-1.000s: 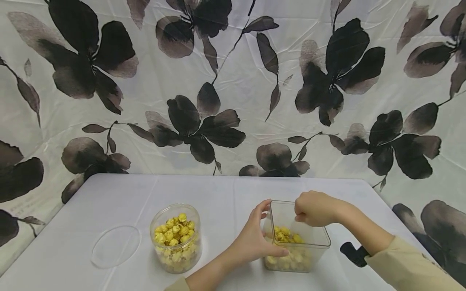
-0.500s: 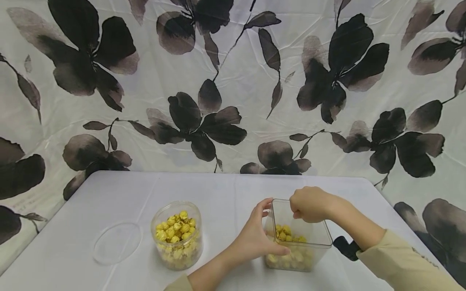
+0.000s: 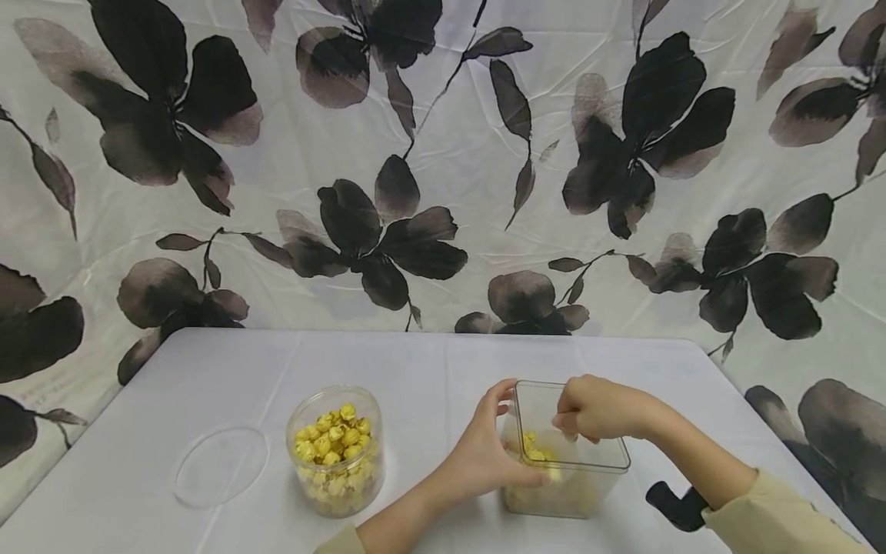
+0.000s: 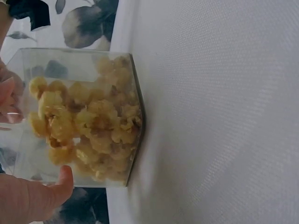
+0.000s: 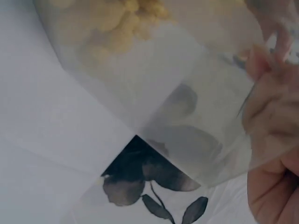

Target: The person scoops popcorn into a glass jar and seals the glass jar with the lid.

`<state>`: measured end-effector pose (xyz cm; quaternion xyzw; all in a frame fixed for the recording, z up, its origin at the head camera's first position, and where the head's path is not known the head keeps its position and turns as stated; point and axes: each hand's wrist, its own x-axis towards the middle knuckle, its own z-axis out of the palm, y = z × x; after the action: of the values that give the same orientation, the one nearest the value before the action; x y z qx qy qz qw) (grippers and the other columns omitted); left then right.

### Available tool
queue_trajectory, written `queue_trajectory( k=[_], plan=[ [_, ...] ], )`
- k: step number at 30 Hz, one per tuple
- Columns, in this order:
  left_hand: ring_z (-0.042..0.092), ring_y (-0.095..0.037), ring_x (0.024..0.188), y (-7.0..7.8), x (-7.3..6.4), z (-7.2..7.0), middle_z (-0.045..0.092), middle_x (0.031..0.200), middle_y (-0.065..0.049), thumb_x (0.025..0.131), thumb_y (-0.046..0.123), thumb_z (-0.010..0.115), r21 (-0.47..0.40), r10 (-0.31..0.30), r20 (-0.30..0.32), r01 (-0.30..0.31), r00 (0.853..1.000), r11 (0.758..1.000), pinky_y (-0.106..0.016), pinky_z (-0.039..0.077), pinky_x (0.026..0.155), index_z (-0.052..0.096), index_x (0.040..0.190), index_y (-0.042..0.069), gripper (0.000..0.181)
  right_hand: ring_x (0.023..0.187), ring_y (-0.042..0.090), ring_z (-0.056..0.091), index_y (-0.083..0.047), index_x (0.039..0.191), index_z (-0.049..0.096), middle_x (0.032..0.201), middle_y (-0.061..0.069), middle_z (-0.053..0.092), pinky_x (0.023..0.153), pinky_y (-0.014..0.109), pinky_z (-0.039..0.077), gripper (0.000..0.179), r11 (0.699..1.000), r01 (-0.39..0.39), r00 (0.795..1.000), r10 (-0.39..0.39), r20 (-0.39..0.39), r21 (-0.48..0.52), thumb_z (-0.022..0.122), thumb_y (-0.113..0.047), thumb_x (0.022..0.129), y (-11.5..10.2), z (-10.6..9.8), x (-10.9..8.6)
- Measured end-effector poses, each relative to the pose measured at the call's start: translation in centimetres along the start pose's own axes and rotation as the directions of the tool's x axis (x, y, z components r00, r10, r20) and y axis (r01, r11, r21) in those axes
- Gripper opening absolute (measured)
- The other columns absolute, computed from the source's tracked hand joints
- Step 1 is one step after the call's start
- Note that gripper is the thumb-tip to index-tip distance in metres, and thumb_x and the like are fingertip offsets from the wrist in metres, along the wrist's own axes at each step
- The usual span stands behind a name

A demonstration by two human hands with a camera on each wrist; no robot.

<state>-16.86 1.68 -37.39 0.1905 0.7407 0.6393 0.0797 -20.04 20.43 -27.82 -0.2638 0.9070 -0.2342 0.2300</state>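
Observation:
My left hand point(image 3: 477, 458) grips the near left side of a clear square container point(image 3: 602, 488), fingers behind it and thumb across the front. Yellow popcorn point(image 4: 88, 123) fills its lower part in the left wrist view. At the container's open top, my right hand point(image 3: 602, 408) reaches over the rim, fingers curled and pointing down inside. The right fingers point(image 5: 264, 100) show at the edge of the right wrist view; whether they pinch something is unclear. Left of both hands stands a round clear jar point(image 3: 335, 492), open and holding yellow popcorn point(image 3: 335, 438).
A thin clear round lid point(image 3: 178, 473) lies flat on the white-covered table point(image 3: 408, 377), left of the jar. A black device point(image 3: 677, 506) sits under the right forearm near the wrist. Behind the table hangs a floral cloth point(image 3: 484, 231).
My right hand has shifted slightly over the container and now sits lower at its opening. Less yellow popcorn shows through the container's top. My left hand keeps its grip.

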Motion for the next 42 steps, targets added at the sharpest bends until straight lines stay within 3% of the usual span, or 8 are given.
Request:
queue_trajectory(
  k=[4, 7, 14, 20, 27, 35, 42],
  plan=[
    [0.033, -0.025, 0.126, 0.0, 0.0, 0.0, 0.031, 0.140, 0.004, 0.058, 0.017, 0.088, 0.004, -0.006, -0.001, 0.006, 1.000, 1.000, -0.034, 0.046, 0.088, 0.026, 0.141, 0.027, 0.104, 0.040, 0.008, 0.033, -0.005, 0.065, 0.065, 0.044, -0.003, 0.040, 0.042, 0.022, 0.029, 0.025, 0.989, -0.126, 0.988, 0.131, -0.077, 0.073, 0.057, -0.007, 0.089, -0.1, 0.6, -0.2],
    [0.033, -0.025, 0.126, 0.0, 0.0, 0.0, 0.032, 0.140, 0.004, 0.058, 0.018, 0.088, 0.006, -0.010, 0.002, 0.010, 1.000, 1.000, -0.035, 0.045, 0.088, 0.026, 0.141, 0.027, 0.104, 0.039, 0.007, 0.029, -0.003, 0.065, 0.064, 0.044, -0.004, 0.039, 0.041, 0.020, 0.025, 0.026, 0.979, -0.156, 0.982, 0.167, -0.082, 0.128, 0.056, -0.007, 0.090, 0.0, 0.9, -0.4],
    [0.031, -0.025, 0.128, 0.0, 0.2, 0.0, 0.029, 0.141, 0.005, 0.058, 0.019, 0.088, -0.003, -0.013, 0.009, 0.013, 1.000, 1.000, -0.037, 0.044, 0.090, 0.025, 0.141, 0.029, 0.105, 0.037, 0.004, 0.029, 0.005, 0.062, 0.057, 0.046, -0.003, 0.042, 0.038, 0.016, 0.024, 0.031, 0.933, -0.076, 0.996, 0.085, -0.009, 0.350, 0.052, -0.004, 0.091, 0.4, 1.5, -0.5],
    [0.030, -0.026, 0.128, 0.1, 0.1, 0.1, 0.028, 0.142, 0.004, 0.058, 0.020, 0.088, 0.003, -0.013, 0.011, 0.013, 1.000, 1.000, -0.037, 0.044, 0.090, 0.024, 0.142, 0.028, 0.105, 0.038, 0.004, 0.035, 0.004, 0.064, 0.057, 0.049, -0.002, 0.046, 0.038, 0.015, 0.027, 0.031, 0.900, -0.076, 0.996, 0.085, -0.002, 0.429, 0.050, -0.006, 0.093, 0.8, 1.4, -0.8],
    [0.031, -0.026, 0.127, 0.1, 0.1, 0.1, 0.029, 0.142, 0.004, 0.058, 0.017, 0.088, 0.006, -0.009, 0.005, 0.009, 1.000, 1.000, -0.039, 0.043, 0.090, 0.023, 0.142, 0.027, 0.107, 0.040, 0.001, 0.040, 0.003, 0.071, 0.060, 0.052, -0.003, 0.049, 0.039, 0.012, 0.029, 0.029, 0.822, -0.092, 0.995, 0.090, 0.030, 0.563, 0.047, -0.008, 0.095, 1.7, 0.3, -1.9],
    [0.033, -0.024, 0.125, -0.1, 0.0, 0.2, 0.031, 0.140, 0.003, 0.056, 0.016, 0.089, 0.018, 0.005, -0.010, -0.005, 1.000, 1.000, -0.038, 0.044, 0.088, 0.025, 0.142, 0.024, 0.108, 0.039, -0.002, 0.039, 0.002, 0.076, 0.064, 0.054, -0.004, 0.053, 0.040, 0.010, 0.029, 0.027, 0.761, -0.073, 0.997, 0.037, 0.068, 0.645, 0.049, -0.010, 0.095, 3.0, 0.1, -3.0],
    [0.032, -0.025, 0.126, 0.0, 0.0, 0.2, 0.031, 0.140, 0.003, 0.056, 0.018, 0.089, 0.015, -0.001, -0.004, 0.001, 1.000, 1.000, -0.038, 0.043, 0.089, 0.025, 0.142, 0.025, 0.108, 0.039, -0.003, 0.038, 0.002, 0.077, 0.064, 0.055, -0.005, 0.055, 0.040, 0.010, 0.029, 0.026, 0.732, -0.049, 0.997, -0.005, 0.077, 0.680, 0.050, -0.010, 0.095, 3.4, 0.1, -3.4]
  ],
)
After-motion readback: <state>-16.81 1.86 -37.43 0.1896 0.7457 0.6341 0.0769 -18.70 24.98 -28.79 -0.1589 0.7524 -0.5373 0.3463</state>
